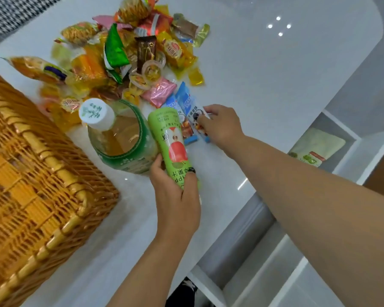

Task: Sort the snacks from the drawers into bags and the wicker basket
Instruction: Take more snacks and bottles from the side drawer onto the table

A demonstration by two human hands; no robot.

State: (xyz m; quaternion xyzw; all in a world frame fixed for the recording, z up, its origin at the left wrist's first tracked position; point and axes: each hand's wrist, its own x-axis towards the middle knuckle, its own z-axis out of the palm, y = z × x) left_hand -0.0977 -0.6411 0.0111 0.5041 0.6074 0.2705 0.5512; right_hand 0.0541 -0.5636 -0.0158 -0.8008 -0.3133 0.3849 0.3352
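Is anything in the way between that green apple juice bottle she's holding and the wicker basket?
Yes. The left hand grips the green juice bottle, and the big tea bottle stands right beside it, between it and the wicker basket. Lifting the juice over the tea bottle, or carrying it round the near side, would probably clear it.

The green juice bottle is showing upside-down letters "pp" just above the left hand's fingertips. The blue packet is showing pale letters resembling "SEAF" beyond the right hand's fingers; remaining print is staying illegible.
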